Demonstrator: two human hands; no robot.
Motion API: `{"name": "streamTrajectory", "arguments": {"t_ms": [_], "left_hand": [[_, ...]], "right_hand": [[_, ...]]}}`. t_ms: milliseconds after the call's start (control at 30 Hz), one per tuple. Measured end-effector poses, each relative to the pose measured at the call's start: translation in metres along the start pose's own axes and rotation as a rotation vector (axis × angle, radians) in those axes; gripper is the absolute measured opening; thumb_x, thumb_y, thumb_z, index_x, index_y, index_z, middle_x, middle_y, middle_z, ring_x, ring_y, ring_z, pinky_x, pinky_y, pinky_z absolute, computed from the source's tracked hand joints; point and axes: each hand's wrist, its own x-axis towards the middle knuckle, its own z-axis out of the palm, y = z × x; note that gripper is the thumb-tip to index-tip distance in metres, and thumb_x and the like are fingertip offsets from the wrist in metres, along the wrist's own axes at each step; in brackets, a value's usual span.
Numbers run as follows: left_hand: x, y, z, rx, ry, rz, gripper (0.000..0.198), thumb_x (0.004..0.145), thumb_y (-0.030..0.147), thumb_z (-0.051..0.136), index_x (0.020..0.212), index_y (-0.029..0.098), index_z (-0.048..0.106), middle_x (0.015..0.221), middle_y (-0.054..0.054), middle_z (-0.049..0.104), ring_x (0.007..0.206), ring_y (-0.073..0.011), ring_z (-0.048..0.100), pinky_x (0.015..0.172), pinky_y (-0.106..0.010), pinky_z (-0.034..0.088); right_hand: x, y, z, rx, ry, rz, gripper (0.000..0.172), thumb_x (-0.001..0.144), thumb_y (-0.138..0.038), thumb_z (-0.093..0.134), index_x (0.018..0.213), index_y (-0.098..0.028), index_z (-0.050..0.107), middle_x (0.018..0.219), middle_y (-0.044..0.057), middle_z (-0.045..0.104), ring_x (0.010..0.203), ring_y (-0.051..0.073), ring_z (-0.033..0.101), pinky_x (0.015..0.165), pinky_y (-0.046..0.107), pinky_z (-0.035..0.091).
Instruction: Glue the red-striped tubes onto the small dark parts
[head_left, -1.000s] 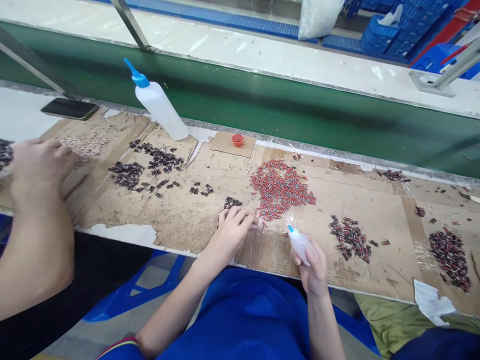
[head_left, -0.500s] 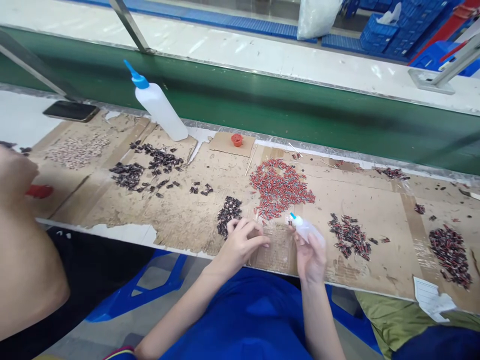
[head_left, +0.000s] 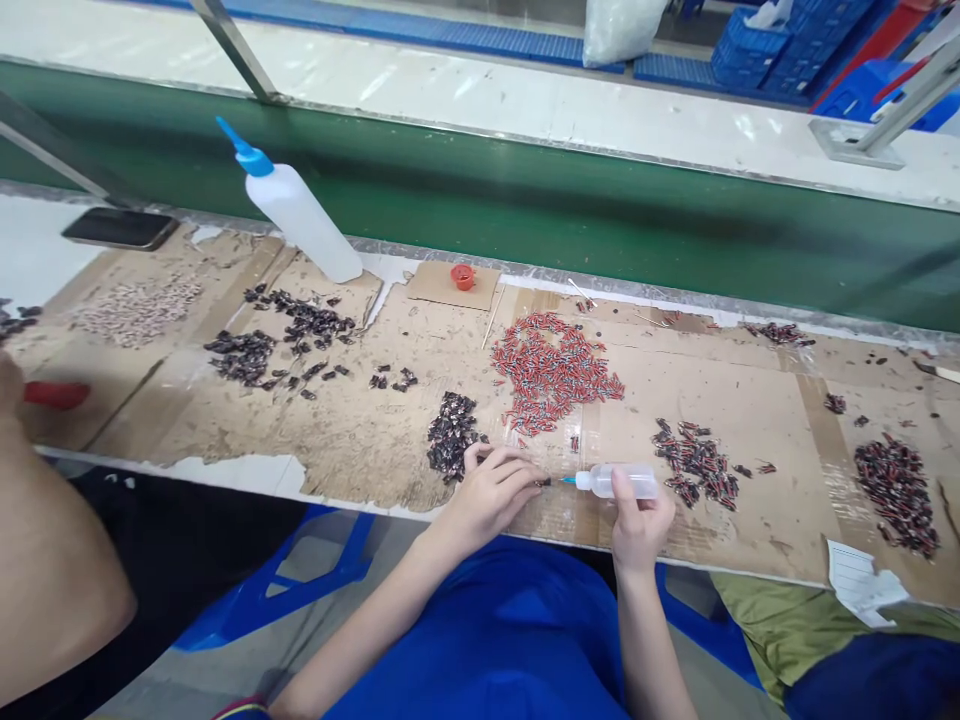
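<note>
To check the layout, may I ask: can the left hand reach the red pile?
Probably yes: the red pile lies just beyond the left hand, with no obstacle visible between, though it holds a small dark part.

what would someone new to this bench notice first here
Probably the bright pile of small red parts near the middle of the cardboard. Next, the large white bottle at the back, left of it. Nearer the front edge, the right hand holds a small bottle, its blue tip towards a dark piece at the left hand's fingertips.
</note>
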Motion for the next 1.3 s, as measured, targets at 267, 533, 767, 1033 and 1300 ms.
{"name": "streamTrajectory", "arguments": {"t_ms": [267, 533, 767, 1033, 1300], "left_hand": [[0.0035, -0.0024, 0.0085, -0.009, 0.039, -0.059, 0.011, 0.091, 0.024, 0.059, 0.095, 0.026, 0.069, 0.091, 0.000, 0.077, 0.088, -0.0161, 0.066, 0.091, -0.036, 0.029], [0.0044, -0.0025, 0.0087, -0.017, 0.081, -0.052, 0.010, 0.090, 0.023, 0.060, 0.090, 0.025, 0.070, 0.086, 0.000, 0.077, 0.084, -0.0151, 0.067, 0.090, -0.036, 0.029], [0.0042, -0.0024, 0.0077, -0.028, 0.056, -0.109, 0.010, 0.089, 0.025, 0.061, 0.085, 0.025, 0.070, 0.086, 0.000, 0.076, 0.084, -0.0157, 0.067, 0.092, -0.038, 0.029], [0.0051, -0.0022, 0.0076, -0.035, 0.074, -0.098, 0.010, 0.089, 0.025, 0.061, 0.085, 0.025, 0.071, 0.085, 0.000, 0.076, 0.084, -0.0157, 0.067, 0.091, -0.037, 0.031], [0.0048, -0.0013, 0.0088, -0.048, 0.113, -0.096, 0.008, 0.087, 0.023, 0.064, 0.083, 0.024, 0.070, 0.084, 0.001, 0.075, 0.083, -0.0149, 0.067, 0.091, -0.037, 0.029]], "right_hand": [[-0.0025, -0.0049, 0.0032, -0.131, -0.094, -0.096, 0.031, 0.074, -0.046, 0.066, 0.062, -0.017, 0.065, 0.056, 0.003, 0.068, 0.050, 0.017, 0.061, 0.049, 0.027, 0.048], [-0.0019, -0.0017, 0.0038, -0.135, -0.128, -0.049, 0.030, 0.074, -0.045, 0.067, 0.063, -0.017, 0.065, 0.057, 0.002, 0.068, 0.052, 0.017, 0.061, 0.051, 0.027, 0.048], [-0.0025, -0.0029, 0.0059, -0.134, -0.093, -0.025, 0.033, 0.074, -0.047, 0.067, 0.064, -0.016, 0.066, 0.058, 0.004, 0.068, 0.053, 0.018, 0.061, 0.051, 0.028, 0.049], [-0.0020, 0.0014, 0.0043, -0.072, -0.069, 0.013, 0.032, 0.071, -0.048, 0.069, 0.064, -0.016, 0.067, 0.058, 0.003, 0.068, 0.053, 0.018, 0.061, 0.048, 0.027, 0.046], [0.0000, -0.0009, 0.0059, -0.096, -0.121, 0.008, 0.030, 0.070, -0.044, 0.070, 0.061, -0.016, 0.065, 0.053, 0.001, 0.064, 0.048, 0.015, 0.056, 0.048, 0.026, 0.045]]}}
